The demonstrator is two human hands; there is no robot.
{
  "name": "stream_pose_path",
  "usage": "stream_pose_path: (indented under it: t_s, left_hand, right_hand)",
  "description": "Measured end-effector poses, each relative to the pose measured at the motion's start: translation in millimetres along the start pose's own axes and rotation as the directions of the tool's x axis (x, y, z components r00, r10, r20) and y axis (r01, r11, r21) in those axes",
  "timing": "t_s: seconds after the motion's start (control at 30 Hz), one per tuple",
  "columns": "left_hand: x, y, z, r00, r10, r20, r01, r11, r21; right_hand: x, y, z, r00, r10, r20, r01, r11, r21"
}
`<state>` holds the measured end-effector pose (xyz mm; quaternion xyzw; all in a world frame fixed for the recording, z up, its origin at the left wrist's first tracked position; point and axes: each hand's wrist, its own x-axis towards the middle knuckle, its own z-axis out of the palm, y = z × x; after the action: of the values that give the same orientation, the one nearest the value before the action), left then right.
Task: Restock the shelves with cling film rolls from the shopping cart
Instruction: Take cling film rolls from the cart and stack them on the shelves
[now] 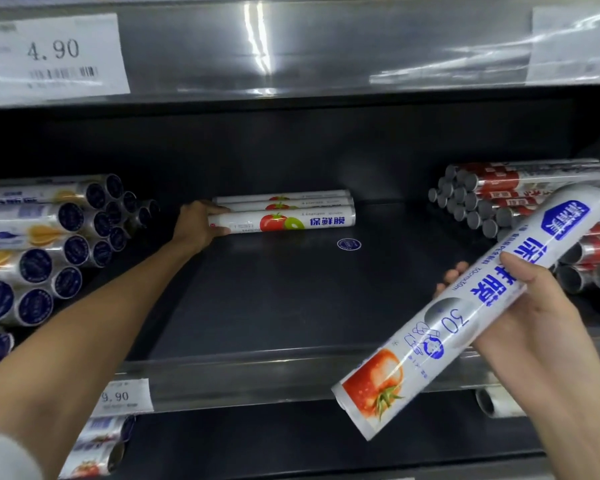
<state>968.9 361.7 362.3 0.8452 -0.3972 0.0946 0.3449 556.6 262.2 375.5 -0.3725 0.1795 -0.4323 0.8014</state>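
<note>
The right hand (541,313) has its grip closed round the middle of a cling film roll (465,306), held slantwise at lower right of the frame, in front of the shelf (291,299) and not yet on it. The left hand (198,225) pinches the left end of the front roll (291,221), at centre frame, deep on the shelf. Step judged: placing; the held roll needs levelling and laying parallel, just before the front roll.

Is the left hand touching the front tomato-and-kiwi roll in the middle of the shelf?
Touching. The head view shows the left hand with thumb above and fingers below the left end of the front roll.
</note>
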Motion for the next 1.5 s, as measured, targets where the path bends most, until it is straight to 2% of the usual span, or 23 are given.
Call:
stream_pose_path:
  t_s: [0.53,0.73,0.83,0.93,1.0,1.1,1.23,1.33,1.4,1.5]
  left_hand:
    - [6.4,0.1,11.1,1.000,-0.016,-0.015,0.016,1.000,-0.023]
    - [-4.1,23.0,-16.1,0.991,0.113,0.067,-0.119,0.987,0.103]
    - [-53.5,57.8,-50.8,0.982,0.182,-0.042,-0.179,0.981,0.077]
    - [-154.6,69.7,-72.6,0.953,0.251,-0.170,-0.253,0.967,0.007]
    - [-214.1,60.2,-69.8,0.938,0.283,-0.200,-0.273,0.959,0.076]
    - [-242.5,33.5,-50.1,0.893,0.385,-0.234,-0.297,0.893,0.338]
    - [-234.8,11.9,-33.0,0.766,0.577,-0.283,-0.356,0.748,0.560]
    - [-230.4,6.5,-28.1,0.687,0.640,-0.344,-0.365,0.714,0.598]
    - [-228.9,6.3,-26.5,0.660,0.661,-0.358,-0.371,0.701,0.609]
    - [-228.8,4.0,-26.7,0.644,0.671,-0.368,-0.367,0.693,0.620]
  right_hand:
    - [1.9,16.3,6.5,1.000,0.023,0.014,-0.023,1.000,0.019]
    - [5.6,22.6,13.7,1.000,0.012,0.008,-0.013,0.998,0.061]
    - [10.3,25.2,21.4,0.999,0.024,0.022,-0.026,0.994,0.106]
    - [16.8,27.6,30.8,0.997,0.050,0.059,-0.057,0.991,0.121]
    - [20.9,28.9,37.0,0.995,0.063,0.081,-0.072,0.990,0.122]
    - [24.9,27.5,47.5,0.992,0.086,0.090,-0.099,0.984,0.149]
    - [25.9,28.5,55.2,0.976,0.180,0.126,-0.197,0.970,0.144]
    - [37.1,16.8,63.5,0.972,0.211,0.100,-0.215,0.976,0.031]
    - [52.6,2.0,77.2,0.969,0.234,0.076,-0.217,0.959,-0.182]
    - [77.3,-11.1,103.3,0.956,0.281,0.085,-0.186,0.803,-0.566]
